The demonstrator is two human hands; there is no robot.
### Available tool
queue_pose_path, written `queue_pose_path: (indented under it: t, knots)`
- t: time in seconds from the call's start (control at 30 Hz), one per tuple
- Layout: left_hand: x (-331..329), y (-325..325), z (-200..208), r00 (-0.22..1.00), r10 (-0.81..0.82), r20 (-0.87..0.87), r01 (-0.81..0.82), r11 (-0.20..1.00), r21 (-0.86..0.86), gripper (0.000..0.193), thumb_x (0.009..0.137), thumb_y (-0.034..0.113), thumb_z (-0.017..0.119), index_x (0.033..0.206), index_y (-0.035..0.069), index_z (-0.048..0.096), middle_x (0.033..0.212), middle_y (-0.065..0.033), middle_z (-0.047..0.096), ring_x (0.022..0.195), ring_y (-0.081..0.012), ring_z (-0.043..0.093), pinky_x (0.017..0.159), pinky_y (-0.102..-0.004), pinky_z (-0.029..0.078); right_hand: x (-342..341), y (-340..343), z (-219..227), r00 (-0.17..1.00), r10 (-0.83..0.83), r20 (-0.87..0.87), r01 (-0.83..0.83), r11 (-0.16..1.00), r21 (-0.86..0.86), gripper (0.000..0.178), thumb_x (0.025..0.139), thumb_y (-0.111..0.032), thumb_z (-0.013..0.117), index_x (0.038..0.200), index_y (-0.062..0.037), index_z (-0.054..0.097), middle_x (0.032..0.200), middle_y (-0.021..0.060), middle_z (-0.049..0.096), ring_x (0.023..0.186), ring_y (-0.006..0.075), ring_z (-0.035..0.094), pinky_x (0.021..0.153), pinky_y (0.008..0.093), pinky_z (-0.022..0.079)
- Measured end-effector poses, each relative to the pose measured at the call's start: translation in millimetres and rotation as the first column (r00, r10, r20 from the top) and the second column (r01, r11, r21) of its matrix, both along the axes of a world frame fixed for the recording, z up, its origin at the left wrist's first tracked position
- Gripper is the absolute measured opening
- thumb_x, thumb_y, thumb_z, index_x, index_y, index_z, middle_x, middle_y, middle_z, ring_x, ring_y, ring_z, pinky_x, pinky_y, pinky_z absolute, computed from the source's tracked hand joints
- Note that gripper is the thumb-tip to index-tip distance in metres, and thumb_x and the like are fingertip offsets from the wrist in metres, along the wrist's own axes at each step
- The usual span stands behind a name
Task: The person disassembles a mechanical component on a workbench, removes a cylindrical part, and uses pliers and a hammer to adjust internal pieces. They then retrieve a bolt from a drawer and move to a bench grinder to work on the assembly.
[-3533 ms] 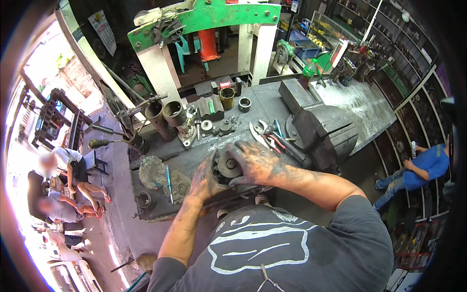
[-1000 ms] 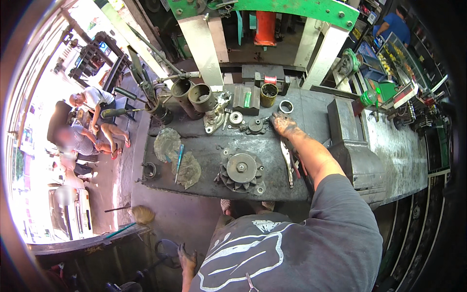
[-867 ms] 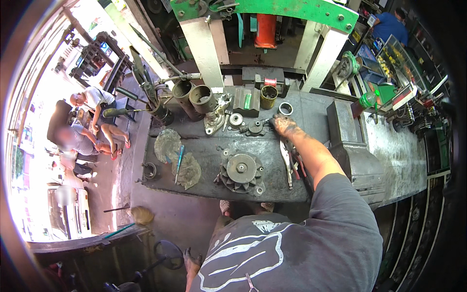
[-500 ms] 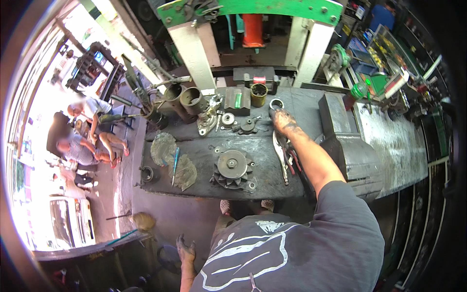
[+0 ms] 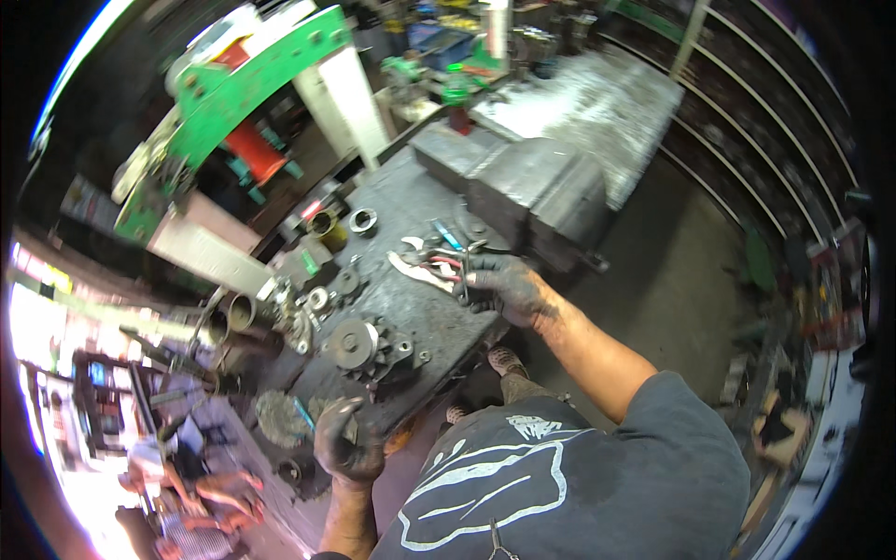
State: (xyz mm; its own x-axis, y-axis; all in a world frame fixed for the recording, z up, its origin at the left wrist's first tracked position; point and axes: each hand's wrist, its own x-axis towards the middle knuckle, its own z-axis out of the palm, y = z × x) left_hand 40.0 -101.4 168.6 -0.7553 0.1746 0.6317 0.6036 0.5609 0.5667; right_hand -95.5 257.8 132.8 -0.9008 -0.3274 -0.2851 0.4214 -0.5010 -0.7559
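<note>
My right hand (image 5: 509, 287) is at the bench's front edge, fingers curled around a dark, thin, rod-like tool (image 5: 466, 269) whose kind I cannot make out. Just beyond its fingertips lie pliers with red handles (image 5: 446, 263) and a silver, curved-jaw tool (image 5: 415, 272). My left hand (image 5: 347, 446) is held up near the bench's left front corner, fingers bent and thumb apart, with nothing in it. Between the hands sits a pulley with a finned fan (image 5: 355, 345). Farther back a metal ring (image 5: 362, 221) lies flat.
A dark metal block (image 5: 541, 187) stands on the right of the bench (image 5: 401, 201). Along the back are a yellowish can (image 5: 327, 229), small metal parts (image 5: 317, 299) and wide tubes (image 5: 245, 313). A green press frame (image 5: 261, 79) rises behind. Two people sit at far left.
The view has swung right. My right hand has left the ring and come back to the tools at the front edge. My left hand has risen toward the bench.
</note>
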Motion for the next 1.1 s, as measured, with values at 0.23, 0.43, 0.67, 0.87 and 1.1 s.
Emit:
queue_pose_path:
  t: [0.23,0.43,0.67,0.87,1.1]
  knots:
    - [-35.0,176.4,-4.2,0.463,-0.575,0.674,0.349,0.818,0.458,0.056,0.1,0.006,0.074,0.151,-0.002,0.054,0.132,-0.0164,0.073,0.121,-0.0209,0.069,0.106,-0.0364,0.054,154.3,48.2,10.8,0.972,-0.092,-0.216,0.181,0.879,0.442,0.026,0.1,-0.014,0.075,0.122,0.0019,0.075,0.102,0.0049,0.077,0.097,0.0126,0.069,0.088,0.0303,0.057]
    - [-28.0,300.6,-38.6,0.449,-0.687,0.571,0.551,0.716,0.429,0.038,0.097,0.007,0.077,0.133,-0.003,0.068,0.119,-0.0132,0.078,0.11,-0.0184,0.073,0.1,-0.0326,0.056,220.1,127.2,-20.8,0.941,-0.284,-0.182,0.337,0.824,0.456,0.027,0.1,-0.014,0.075,0.123,0.0011,0.075,0.106,0.0063,0.078,0.097,0.0126,0.069,0.088,0.0305,0.056]
    - [-3.5,498.6,-33.1,0.41,-0.763,0.5,0.586,0.64,0.497,0.035,0.096,0.005,0.079,0.129,-0.002,0.07,0.115,-0.0126,0.079,0.105,-0.0184,0.074,0.096,-0.0329,0.058,272.5,282.1,-17.1,0.864,-0.481,-0.153,0.494,0.746,0.446,0.026,0.104,-0.016,0.07,0.122,0.0028,0.074,0.104,0.0094,0.077,0.091,0.0158,0.071,0.084,0.0312,0.058]
    - [16.0,662.1,-38.2,0.214,-0.855,0.472,0.765,0.447,0.463,0.041,0.097,0.008,0.078,0.135,-0.003,0.066,0.116,-0.0133,0.079,0.106,-0.0195,0.074,0.095,-0.033,0.059,322.3,428.2,-0.7,0.803,-0.589,-0.097,0.57,0.709,0.415,0.027,0.105,-0.019,0.068,0.117,0.0049,0.074,0.097,0.0099,0.076,0.087,0.0162,0.07,0.079,0.0312,0.058]
    - [-9.9,811.4,-85.8,-0.032,-0.759,0.651,0.532,0.538,0.653,0.036,0.098,0.006,0.078,0.13,-0.006,0.068,0.108,-0.0095,0.079,0.101,-0.0138,0.072,0.094,-0.0295,0.058,312.8,572.5,-39.2,0.854,-0.517,-0.056,0.438,0.657,0.614,0.029,0.105,-0.021,0.071,0.124,0.0004,0.073,0.103,0.0077,0.077,0.09,0.0148,0.07,0.083,0.0309,0.058]
